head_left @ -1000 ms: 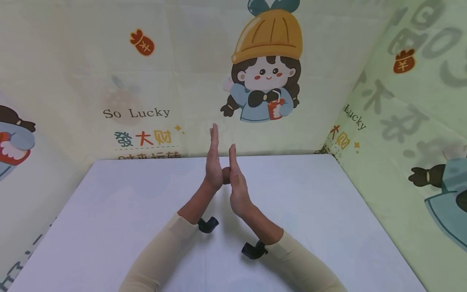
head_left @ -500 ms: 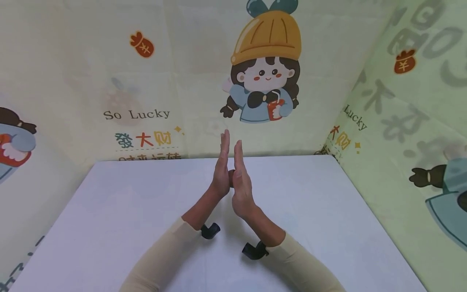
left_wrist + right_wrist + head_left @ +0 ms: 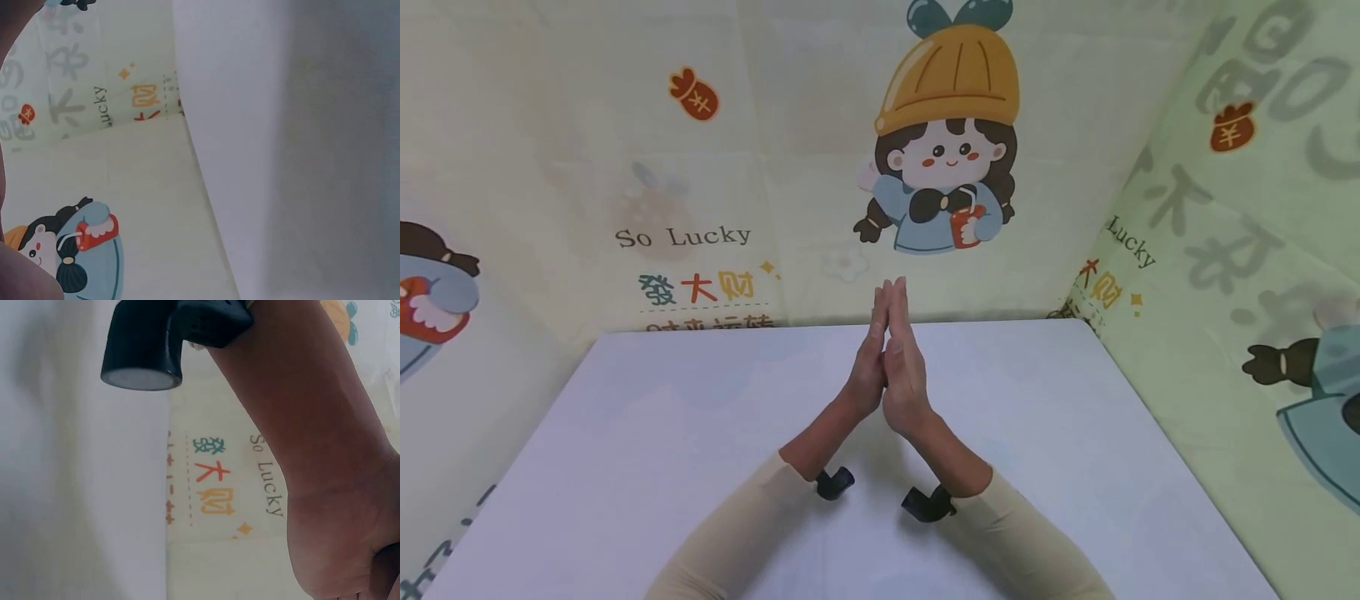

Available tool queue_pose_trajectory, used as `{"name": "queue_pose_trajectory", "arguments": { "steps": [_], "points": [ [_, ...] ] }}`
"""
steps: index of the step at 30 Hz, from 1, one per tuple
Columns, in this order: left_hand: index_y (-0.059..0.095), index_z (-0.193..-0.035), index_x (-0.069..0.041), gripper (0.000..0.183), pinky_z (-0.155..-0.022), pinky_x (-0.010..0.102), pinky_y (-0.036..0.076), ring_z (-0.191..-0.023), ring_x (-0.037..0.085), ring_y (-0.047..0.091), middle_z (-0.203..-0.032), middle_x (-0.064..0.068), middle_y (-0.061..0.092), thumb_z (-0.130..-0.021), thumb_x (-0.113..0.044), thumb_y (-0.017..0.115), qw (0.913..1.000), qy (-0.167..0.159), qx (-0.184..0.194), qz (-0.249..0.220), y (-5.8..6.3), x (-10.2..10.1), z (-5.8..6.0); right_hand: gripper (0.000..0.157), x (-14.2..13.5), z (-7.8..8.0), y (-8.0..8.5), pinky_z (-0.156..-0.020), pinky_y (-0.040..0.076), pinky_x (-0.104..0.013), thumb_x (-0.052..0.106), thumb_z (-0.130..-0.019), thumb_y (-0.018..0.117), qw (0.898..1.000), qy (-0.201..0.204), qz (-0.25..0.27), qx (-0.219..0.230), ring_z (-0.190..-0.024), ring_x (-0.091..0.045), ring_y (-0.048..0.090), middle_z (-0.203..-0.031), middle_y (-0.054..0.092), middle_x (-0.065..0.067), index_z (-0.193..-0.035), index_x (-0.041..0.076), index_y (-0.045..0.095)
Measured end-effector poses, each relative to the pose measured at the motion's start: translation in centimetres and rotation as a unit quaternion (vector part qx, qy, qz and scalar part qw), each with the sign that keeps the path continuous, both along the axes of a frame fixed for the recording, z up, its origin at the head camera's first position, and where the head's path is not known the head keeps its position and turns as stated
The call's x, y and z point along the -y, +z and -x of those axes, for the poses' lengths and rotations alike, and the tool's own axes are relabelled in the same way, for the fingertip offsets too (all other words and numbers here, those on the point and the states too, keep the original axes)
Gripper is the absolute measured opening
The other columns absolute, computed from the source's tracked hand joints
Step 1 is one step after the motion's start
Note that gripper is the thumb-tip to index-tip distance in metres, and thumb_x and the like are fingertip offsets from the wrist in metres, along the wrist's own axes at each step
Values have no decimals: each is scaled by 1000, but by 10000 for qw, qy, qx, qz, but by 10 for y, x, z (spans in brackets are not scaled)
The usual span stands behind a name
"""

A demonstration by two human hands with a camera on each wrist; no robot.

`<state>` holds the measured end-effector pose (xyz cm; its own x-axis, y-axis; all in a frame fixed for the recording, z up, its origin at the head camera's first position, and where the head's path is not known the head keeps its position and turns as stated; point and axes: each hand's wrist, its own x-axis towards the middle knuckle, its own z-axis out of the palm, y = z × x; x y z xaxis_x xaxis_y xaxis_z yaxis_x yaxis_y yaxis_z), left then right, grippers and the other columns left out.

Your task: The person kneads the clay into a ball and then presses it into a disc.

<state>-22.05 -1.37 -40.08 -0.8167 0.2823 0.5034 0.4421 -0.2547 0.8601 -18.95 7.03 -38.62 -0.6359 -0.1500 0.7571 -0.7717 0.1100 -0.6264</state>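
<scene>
My left hand (image 3: pixel 868 367) and right hand (image 3: pixel 907 377) meet palm to palm above the white table, fingers straight and pointing away from me. Between the palms is a small brown, rounded thing (image 3: pixel 385 569), mostly covered by the hands; its kind I cannot tell. In the head view it is almost wholly hidden. The right wrist view shows the left forearm (image 3: pixel 294 387) and the heel of the left hand, with the brown thing at the right edge. Part of a hand (image 3: pixel 22 275) fills the lower left corner of the left wrist view.
The white table (image 3: pixel 700 417) stretches below both arms. Black wrist cameras (image 3: pixel 835 483) hang under the beige sleeves (image 3: pixel 737 525). Behind the table rises a cream printed cloth (image 3: pixel 805 167) with a cartoon figure and lettering; similar cloths stand at both sides.
The palms have come together, the left hand shifting right and nearer. The brown thing, plainly seen between them earlier, is now nearly covered.
</scene>
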Motion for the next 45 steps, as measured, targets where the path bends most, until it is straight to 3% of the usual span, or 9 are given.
{"name": "queue_pose_trajectory", "arguments": {
  "steps": [11, 19, 29, 33, 35, 37, 40, 43, 45],
  "points": [
    [2, -168, -7, 63, -118, 40, 21, -151, 17, 18, -176, 5, -3, -112, -32, 9, 9992, -144, -134, 355, -2, 0, -11, 82, -8, 9, 9, -127, 2, -42, 56, -112, 17, 9995, 104, 77, 299, -161, -22, -1, -176, -3, -5, -166, -2, -2],
    [8, -167, -1, 61, -125, 54, 8, -160, 19, -4, -176, 11, 2, -112, -27, 10, 9986, -37, -500, 178, 8, -4, -21, 81, -16, 18, 14, -127, 10, -45, 60, -110, 19, 9928, 473, 454, 1001, -160, -13, 1, -176, -5, 1, -169, 9, -3],
    [2, -168, -4, 64, -126, 48, -3, -160, 13, -6, -177, 3, -1, -109, -27, 10, 9969, 211, -748, 111, 28, -2, -34, 76, -16, 17, 16, -126, 2, -50, 53, -112, 20, 9739, 1354, 974, 1541, -160, -16, 1, -177, -1, 0, -168, 5, 0],
    [3, -168, -3, 65, -126, 45, -3, -160, 12, -6, -177, 0, 0, -108, -25, 10, 9966, 287, -776, -37, 35, 1, -31, 76, -10, 14, 14, -123, 18, -41, 54, -113, 21, 9715, 1417, 1045, 1588, -160, -15, 7, -177, 3, -1, -168, 5, 3],
    [3, -168, -3, 65, -126, 45, -3, -160, 12, -6, -177, 1, -1, -108, -27, 11, 9969, 278, -726, -132, 36, 2, -29, 75, -7, 12, 12, -108, 34, -30, 54, -113, 21, 9693, 1414, 1100, 1681, -149, -12, 32, -177, 5, 1, -168, 6, 5],
    [3, -168, -4, 65, -126, 46, -3, -160, 12, -7, -177, 2, -2, -108, -27, 11, 9970, 289, -689, -218, 37, 4, -27, 75, -5, 10, 11, -85, 39, -25, 55, -112, 21, 9691, 1337, 1090, 1766, -108, -7, 54, -176, 8, 2, -169, 7, 7],
    [3, -169, -6, 65, -126, 48, -2, -159, 11, -7, -177, 1, -2, -108, -29, 11, 9971, 303, -614, -332, 39, 6, -23, 74, -2, 8, 11, -73, 36, -24, 55, -113, 19, 9708, 1229, 988, 1809, -76, -7, 44, -176, 9, 2, -169, 8, 8],
    [3, -169, -6, 65, -126, 48, 0, -159, 11, -6, -177, 1, -2, -108, -29, 11, 9971, 335, -567, -385, 42, 8, -20, 71, 0, 5, 11, -103, 36, -26, 50, -114, 16, 9723, 1204, 900, 1789, -117, -3, 53, -176, 6, 1, -169, 7, 6],
    [3, -169, -5, 66, -126, 47, 1, -159, 12, -6, -177, 2, -3, -108, -29, 12, 9971, 359, -532, -399, 43, 9, -18, 68, 2, 3, 11, -122, 20, -36, 45, -114, 14, 9722, 1233, 897, 1776, -150, -8, 28, -176, 3, 0, -168, 5, 5]
  ]
}}
